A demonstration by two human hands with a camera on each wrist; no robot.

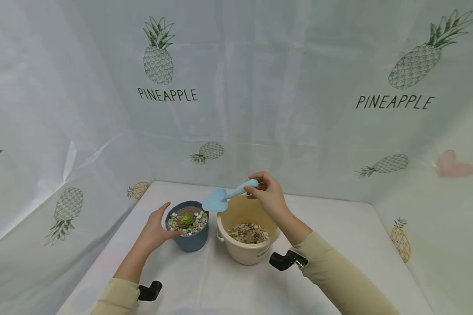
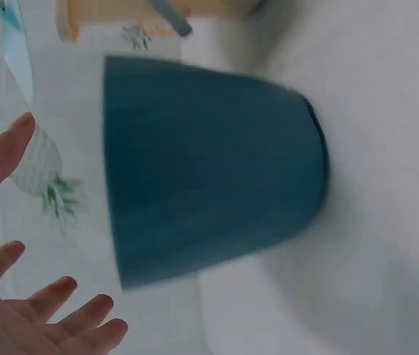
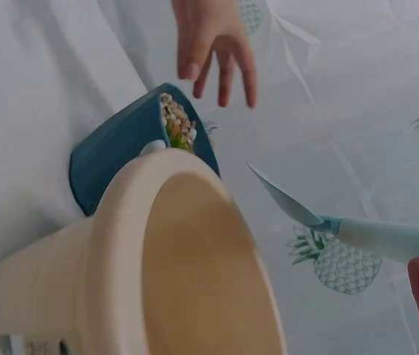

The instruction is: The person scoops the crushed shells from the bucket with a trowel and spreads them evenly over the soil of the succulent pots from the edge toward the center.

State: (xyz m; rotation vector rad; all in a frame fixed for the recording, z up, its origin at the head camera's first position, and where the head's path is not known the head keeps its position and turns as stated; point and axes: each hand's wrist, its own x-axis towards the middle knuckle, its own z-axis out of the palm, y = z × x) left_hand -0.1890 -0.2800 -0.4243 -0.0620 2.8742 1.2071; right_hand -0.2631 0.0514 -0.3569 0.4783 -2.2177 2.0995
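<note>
Left side: the person's left hand (image 1: 153,229) is held near the rim of the blue pot (image 1: 192,243), thumb and fingers spread wide, apart from its wall. The pot stands upright on the white table (image 1: 319,262); inside, a green succulent (image 1: 186,219) sits among pale pebbles (image 1: 199,224). Next, the light-blue trowel (image 1: 222,198) is in the air, its blade above the gap between the pot and the cream bucket (image 1: 249,257). The bucket stands upright beside the pot, with mixed gravel (image 1: 246,233) at its bottom. Right side: the right hand (image 1: 271,196), above the bucket, pinches the trowel near its handle end in a narrow grip. Behind hangs a pineapple-printed sheet (image 1: 268,109).
</note>
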